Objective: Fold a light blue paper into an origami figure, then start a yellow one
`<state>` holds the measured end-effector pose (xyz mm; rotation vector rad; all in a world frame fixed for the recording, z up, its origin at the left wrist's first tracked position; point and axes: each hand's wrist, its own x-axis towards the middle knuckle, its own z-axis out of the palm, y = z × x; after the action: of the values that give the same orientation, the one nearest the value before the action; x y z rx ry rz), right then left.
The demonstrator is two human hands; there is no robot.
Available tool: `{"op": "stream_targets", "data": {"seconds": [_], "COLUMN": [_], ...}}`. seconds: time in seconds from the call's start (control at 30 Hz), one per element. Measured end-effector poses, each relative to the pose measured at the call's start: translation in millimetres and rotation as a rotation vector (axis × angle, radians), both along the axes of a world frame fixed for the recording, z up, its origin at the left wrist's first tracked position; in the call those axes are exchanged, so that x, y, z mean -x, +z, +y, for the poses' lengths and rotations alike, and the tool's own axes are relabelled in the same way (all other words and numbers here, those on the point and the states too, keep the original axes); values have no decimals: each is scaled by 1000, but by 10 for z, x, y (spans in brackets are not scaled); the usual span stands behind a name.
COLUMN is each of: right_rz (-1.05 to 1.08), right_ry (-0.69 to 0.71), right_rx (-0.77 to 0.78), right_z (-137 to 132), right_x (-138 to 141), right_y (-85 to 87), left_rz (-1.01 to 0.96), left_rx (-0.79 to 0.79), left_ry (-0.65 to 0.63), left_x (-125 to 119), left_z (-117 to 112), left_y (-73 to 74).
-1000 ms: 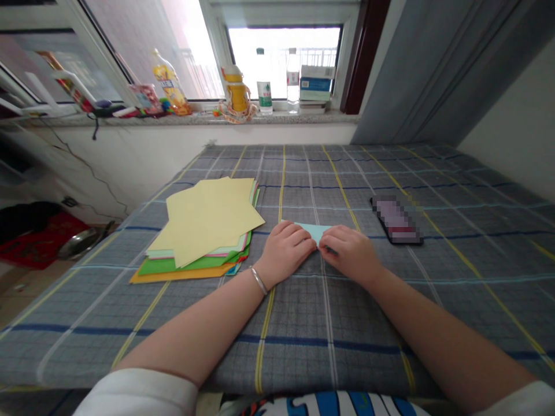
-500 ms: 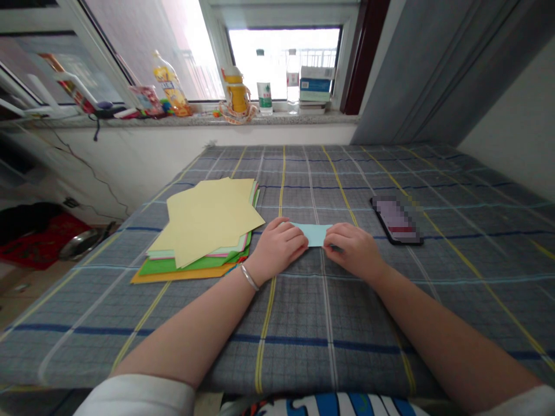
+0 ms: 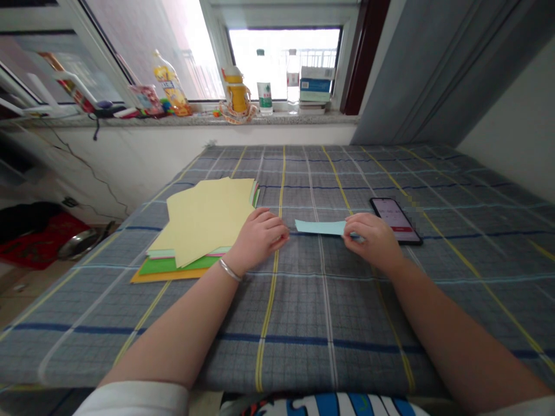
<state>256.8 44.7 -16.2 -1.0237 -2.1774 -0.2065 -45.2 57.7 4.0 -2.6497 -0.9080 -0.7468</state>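
- Grip on the right hand (image 3: 372, 240) is closed, pinching the right end of the pale blue paper strip (image 3: 319, 227) between thumb and fingers; the left hand (image 3: 258, 240) is loosely curled, holding nothing.
- Behind everything runs a window with a stone sill (image 3: 277, 119), carrying a yellow-labelled plastic bottle (image 3: 170, 81), a water bottle (image 3: 264, 86), a clear bottle (image 3: 293, 78) and a stack of boxes (image 3: 315, 84).
- A checked grey cover (image 3: 321, 341) with yellow and blue lines spreads across the work surface; whether a table or a bed lies beneath it, the view does not settle.
- Left of centre lies a stack of coloured paper (image 3: 203, 228), pale yellow sheets on top, with green (image 3: 173, 266) and orange (image 3: 165, 276) showing beneath.
- A smartphone (image 3: 395, 221) lies face up on the cover, its screen lit, just beside the right hand.
- Both hands were on the strip a moment ago; now the left has drawn away toward the paper stack, its fingers well apart from the strip and its wrist wearing a silver bangle (image 3: 229, 270).
- Strip now lies flat on the cover between the hands, its left end free, its right end under the right fingers, and it has shifted toward the smartphone.
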Motion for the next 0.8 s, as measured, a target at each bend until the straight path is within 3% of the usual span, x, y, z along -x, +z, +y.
{"op": "stream_targets", "data": {"seconds": [0.13, 0.27, 0.5, 0.8], "right_rz": [87, 30, 0, 37], "right_ry": [-15, 32, 60, 88], "right_rx": [11, 31, 59, 30], "right_z": [47, 31, -42, -1], "right_x": [-72, -15, 88, 38], "right_y": [-18, -45, -22, -30], "left_rz": [-113, -256, -280, -309], "left_rx": [123, 220, 152, 44], "left_ry": [60, 14, -17, -14], "left_x": [22, -113, -311, -243], "left_z": [25, -29, -52, -35], "left_y": [-53, -158, -279, -193]}}
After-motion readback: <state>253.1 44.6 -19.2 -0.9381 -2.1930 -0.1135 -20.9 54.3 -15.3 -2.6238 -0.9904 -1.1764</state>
